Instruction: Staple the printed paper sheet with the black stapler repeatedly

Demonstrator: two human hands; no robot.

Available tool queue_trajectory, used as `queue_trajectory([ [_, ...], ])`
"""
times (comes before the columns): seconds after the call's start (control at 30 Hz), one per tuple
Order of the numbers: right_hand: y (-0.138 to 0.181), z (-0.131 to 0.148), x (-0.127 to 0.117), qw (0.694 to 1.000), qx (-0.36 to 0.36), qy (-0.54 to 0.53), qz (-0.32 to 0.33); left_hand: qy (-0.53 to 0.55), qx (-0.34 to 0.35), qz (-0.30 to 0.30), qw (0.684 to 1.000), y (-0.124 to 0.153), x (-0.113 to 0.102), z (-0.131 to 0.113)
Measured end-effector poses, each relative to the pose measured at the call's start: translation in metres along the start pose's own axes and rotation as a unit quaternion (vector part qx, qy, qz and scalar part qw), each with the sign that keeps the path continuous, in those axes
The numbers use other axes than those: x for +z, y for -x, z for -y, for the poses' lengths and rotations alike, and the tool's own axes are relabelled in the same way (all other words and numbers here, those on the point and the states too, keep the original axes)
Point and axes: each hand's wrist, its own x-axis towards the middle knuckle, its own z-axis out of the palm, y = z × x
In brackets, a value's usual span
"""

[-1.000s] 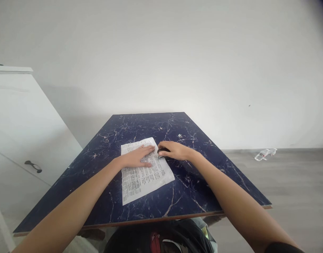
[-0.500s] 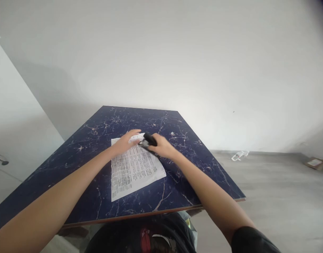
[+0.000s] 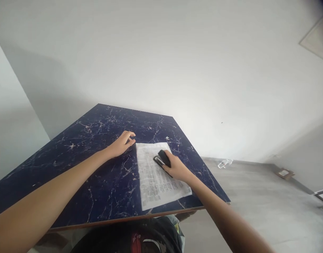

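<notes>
Two hands: the left hand (image 3: 122, 143) and the right hand (image 3: 177, 169) both reach out over a dark blue marbled worktop (image 3: 98, 168), bare forearms stretched forward
Left hand: it rests on the worktop at the far left corner of the printed sheet (image 3: 156, 184); its fingers (image 3: 130, 135) are curled in narrow, with thumb and forefinger tips close together right at that corner; whether they pinch the paper cannot be told
Right hand: it lies on top of the sheet, with its fingers wrapped around a black stapler (image 3: 163, 159) and holding it
Stapler: black with a bright metal strip along its left side, set down on the far half of the sheet near its middle
Printed sheet: white and dense with small print, flat on the right part of the worktop, its near edge close to the worktop's front edge
Floor: grey; a clear plastic bottle (image 3: 225, 162) lies by the wall beyond the worktop's right corner, and a flat cardboard piece (image 3: 284, 173) lies further right
Under the front edge: dark fabric (image 3: 119, 239) with a red patch, partly hidden by the worktop
</notes>
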Motion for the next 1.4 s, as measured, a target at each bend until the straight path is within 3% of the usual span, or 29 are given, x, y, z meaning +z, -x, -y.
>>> queue_trajectory([
  [0.17, 0.019, -0.045, -0.023, 0.997, 0.077, -0.027, -0.01, -0.001, -0.002, 0.028, 1.0, 0.003, 0.0, 0.006],
  [0.27, 0.0, -0.062, -0.036, 0.995, 0.062, -0.063, -0.045, 0.004, -0.01, 0.024, 1.0, 0.005, -0.003, 0.009],
  [0.37, -0.038, -0.077, -0.044, 0.989, 0.084, 0.032, -0.117, -0.001, -0.016, 0.001, 1.0, 0.005, -0.008, 0.019],
  [0.47, -0.083, -0.088, -0.032, 0.987, 0.092, 0.105, -0.083, 0.0, -0.022, -0.024, 0.999, 0.003, -0.016, 0.035],
  [0.6, -0.128, -0.087, 0.005, 0.983, 0.108, 0.147, -0.012, 0.005, -0.034, -0.047, 0.998, 0.0, -0.025, 0.047],
  [0.67, -0.144, -0.078, 0.022, 0.979, 0.121, 0.165, 0.003, 0.009, -0.029, -0.084, 0.996, -0.002, -0.027, 0.044],
  [0.8, -0.179, -0.039, 0.049, 0.979, 0.104, 0.176, 0.027, 0.001, -0.01, -0.222, 0.975, -0.005, -0.036, 0.024],
  [0.93, -0.217, 0.025, 0.088, 0.985, 0.047, 0.161, 0.043, -0.03, 0.03, -0.366, 0.93, 0.0, -0.054, -0.001],
  [1.03, -0.237, 0.081, 0.121, 0.989, -0.016, 0.141, 0.052, -0.048, 0.045, -0.433, 0.899, 0.006, -0.069, -0.01],
  [1.2, -0.247, 0.141, 0.149, 0.985, -0.125, 0.107, 0.048, -0.045, 0.043, -0.479, 0.875, 0.008, -0.08, -0.008],
  [1.3, -0.246, 0.144, 0.148, 0.966, -0.228, 0.094, 0.078, -0.048, 0.033, -0.478, 0.876, 0.008, -0.081, -0.006],
  [1.4, -0.242, 0.128, 0.142, 0.946, -0.288, 0.088, 0.118, -0.049, 0.024, -0.457, 0.888, 0.008, -0.078, -0.007],
])
